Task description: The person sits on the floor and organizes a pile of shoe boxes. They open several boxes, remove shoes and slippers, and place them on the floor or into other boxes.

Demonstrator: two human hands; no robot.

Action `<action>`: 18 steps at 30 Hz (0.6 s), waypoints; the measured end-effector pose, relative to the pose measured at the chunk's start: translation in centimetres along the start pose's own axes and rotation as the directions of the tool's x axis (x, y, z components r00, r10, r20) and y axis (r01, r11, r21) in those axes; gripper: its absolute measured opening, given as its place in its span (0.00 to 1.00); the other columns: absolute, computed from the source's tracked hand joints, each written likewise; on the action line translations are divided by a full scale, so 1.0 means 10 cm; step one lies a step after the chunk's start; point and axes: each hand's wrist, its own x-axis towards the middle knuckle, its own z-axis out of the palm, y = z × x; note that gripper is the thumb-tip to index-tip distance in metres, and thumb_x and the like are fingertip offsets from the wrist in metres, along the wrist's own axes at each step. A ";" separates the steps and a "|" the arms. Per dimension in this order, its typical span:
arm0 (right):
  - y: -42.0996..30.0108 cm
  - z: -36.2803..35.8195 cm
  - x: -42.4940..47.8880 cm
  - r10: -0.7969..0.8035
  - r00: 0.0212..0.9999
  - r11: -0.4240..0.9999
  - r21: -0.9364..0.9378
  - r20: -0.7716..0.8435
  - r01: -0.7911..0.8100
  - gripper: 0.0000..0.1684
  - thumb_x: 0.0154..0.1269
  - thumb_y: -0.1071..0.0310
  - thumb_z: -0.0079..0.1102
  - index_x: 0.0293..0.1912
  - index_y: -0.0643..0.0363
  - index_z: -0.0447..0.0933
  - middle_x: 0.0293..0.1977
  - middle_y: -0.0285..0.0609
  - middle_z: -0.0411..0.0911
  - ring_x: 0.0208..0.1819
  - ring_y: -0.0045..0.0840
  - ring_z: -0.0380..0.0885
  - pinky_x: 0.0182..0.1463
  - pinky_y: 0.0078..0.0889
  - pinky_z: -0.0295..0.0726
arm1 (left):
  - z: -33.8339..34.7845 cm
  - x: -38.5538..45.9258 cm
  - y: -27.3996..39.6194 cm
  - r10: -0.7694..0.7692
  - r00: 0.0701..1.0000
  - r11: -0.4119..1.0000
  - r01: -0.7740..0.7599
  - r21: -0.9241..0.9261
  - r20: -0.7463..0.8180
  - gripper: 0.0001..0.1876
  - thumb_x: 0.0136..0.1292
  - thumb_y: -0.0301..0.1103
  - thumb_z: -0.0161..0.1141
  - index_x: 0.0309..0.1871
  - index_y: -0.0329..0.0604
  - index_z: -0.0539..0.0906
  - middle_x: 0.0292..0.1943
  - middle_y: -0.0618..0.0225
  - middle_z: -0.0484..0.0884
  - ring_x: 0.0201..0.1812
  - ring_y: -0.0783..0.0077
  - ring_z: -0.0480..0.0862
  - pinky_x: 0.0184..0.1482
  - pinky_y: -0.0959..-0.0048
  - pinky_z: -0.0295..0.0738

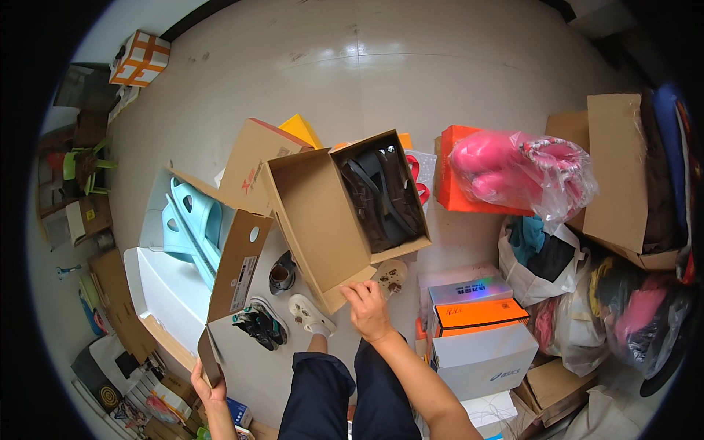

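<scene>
My left hand (209, 385) grips the lower edge of an open brown shoebox's lid (170, 269), which is white inside. Within that box, a pair of light-blue slippers (192, 225) lies sole to sole at the far end. My right hand (367, 309) has its fingers closed at the near corner of a second box's open cardboard lid (319, 220); it seems to pinch the edge. Dark brown shoes or sandals with black soles (379, 198) fill that second box.
A closed brown shoebox (264, 159) lies behind. Pink boots in clear plastic (517, 170) rest on an orange box (448, 187). Stacked shoeboxes (478, 352) and stuffed bags (542, 264) stand at right. Black sneakers (261, 324) and a dark shoe (282, 273) are near my clog-clad feet (311, 316).
</scene>
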 end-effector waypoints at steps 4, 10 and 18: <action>0.03 -0.08 0.05 0.040 0.999 0.999 0.015 0.017 -0.041 0.24 0.47 0.79 0.53 0.48 0.60 0.75 0.41 0.40 0.73 0.42 0.36 0.70 0.48 0.34 0.74 | -0.02 0.01 -0.03 -0.001 1.000 1.000 0.001 -0.012 -0.002 0.14 0.60 0.33 0.57 0.46 0.35 0.77 0.42 0.62 0.82 0.42 0.65 0.81 0.49 0.69 0.76; -0.05 -0.14 0.07 0.074 0.996 0.997 0.010 -0.041 -0.074 0.27 0.45 0.82 0.52 0.50 0.62 0.73 0.41 0.45 0.72 0.44 0.39 0.70 0.49 0.37 0.73 | -0.10 0.03 -0.08 -0.022 0.999 0.998 0.020 -0.056 -0.030 0.14 0.60 0.32 0.57 0.46 0.35 0.76 0.42 0.62 0.82 0.43 0.65 0.80 0.51 0.68 0.75; -0.06 -0.09 -0.01 0.046 0.995 0.998 0.051 -0.094 -0.042 0.25 0.49 0.81 0.52 0.51 0.64 0.72 0.39 0.49 0.73 0.39 0.41 0.73 0.45 0.40 0.74 | -0.19 0.06 -0.18 -0.028 0.998 0.997 0.024 -0.073 -0.052 0.14 0.59 0.32 0.58 0.45 0.35 0.77 0.41 0.62 0.82 0.42 0.65 0.80 0.50 0.69 0.75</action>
